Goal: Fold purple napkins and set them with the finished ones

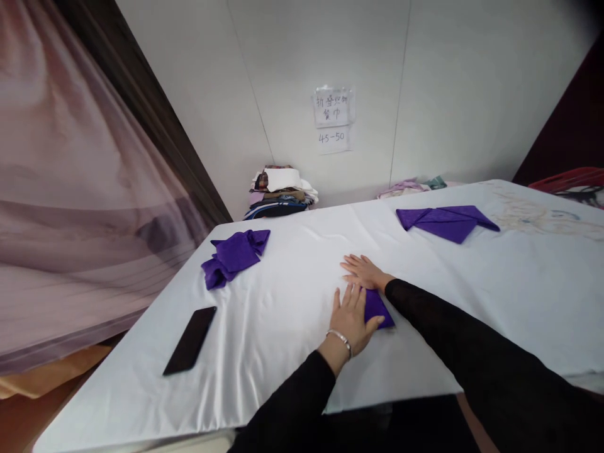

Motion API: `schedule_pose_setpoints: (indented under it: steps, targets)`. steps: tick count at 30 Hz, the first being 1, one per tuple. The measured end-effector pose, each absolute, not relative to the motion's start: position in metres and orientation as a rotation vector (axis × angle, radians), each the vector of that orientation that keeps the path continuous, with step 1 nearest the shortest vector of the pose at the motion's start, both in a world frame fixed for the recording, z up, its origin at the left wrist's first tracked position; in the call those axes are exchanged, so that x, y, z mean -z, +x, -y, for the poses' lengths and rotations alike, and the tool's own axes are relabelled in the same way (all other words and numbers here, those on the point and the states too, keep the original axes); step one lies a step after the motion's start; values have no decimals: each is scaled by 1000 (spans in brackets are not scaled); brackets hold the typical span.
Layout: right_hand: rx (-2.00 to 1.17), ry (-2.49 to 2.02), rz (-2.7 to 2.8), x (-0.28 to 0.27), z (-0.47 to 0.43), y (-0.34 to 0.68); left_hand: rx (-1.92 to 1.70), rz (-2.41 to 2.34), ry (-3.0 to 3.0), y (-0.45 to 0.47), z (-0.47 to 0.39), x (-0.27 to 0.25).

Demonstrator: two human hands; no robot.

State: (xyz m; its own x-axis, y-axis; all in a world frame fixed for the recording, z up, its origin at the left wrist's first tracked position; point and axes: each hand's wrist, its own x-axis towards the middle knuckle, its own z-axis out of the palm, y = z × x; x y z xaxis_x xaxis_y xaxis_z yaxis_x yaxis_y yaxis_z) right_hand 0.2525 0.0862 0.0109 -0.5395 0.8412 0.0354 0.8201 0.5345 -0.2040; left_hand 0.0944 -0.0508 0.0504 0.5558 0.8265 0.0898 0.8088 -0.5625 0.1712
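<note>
Folded purple cloth (377,311) partly hidden by flattened left hand (353,319) and right hand (365,271), nothing clamped; black rectangular phone (191,340) seen left.

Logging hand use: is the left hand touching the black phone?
No, the left hand lies on the folded purple cloth, apart from the black phone.

I see black left sleeve (292,402), long, plain; black right sleeve (462,343), long, fairly close-fitting. From my station, I make out left hand (353,316) wearing slim silvery bracelet (343,338).
</note>
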Motion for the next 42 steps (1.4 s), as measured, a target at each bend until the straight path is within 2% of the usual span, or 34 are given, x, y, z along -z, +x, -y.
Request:
schedule_pose_setpoints:
  steps: [5, 11, 16, 23, 27, 42]
  targets:
    - [-310, -1486, 2605, -14, -86, 253, -59, -1305, 2632, 114, 36, -25]
    - [-495, -1579, 2572, -33, -82, 243, -61, -1316, 2660, 109, 38, -18]
    - [-389, -1483, 2387, -59, -28, 225, -106, -1329, 2661, 109, 38, -23]
    - [-698, -1337, 2382, -49, 28, 232, -136, -1226, 2737, 109, 28, -7]
    - [-660, -1402, 2345, -39, 19, 242, -189, -1295, 2707, 106, 25, 1]
    - [-519, -1542, 2394, -35, 0, 247, -43, -1417, 2672, 83, 41, -8]
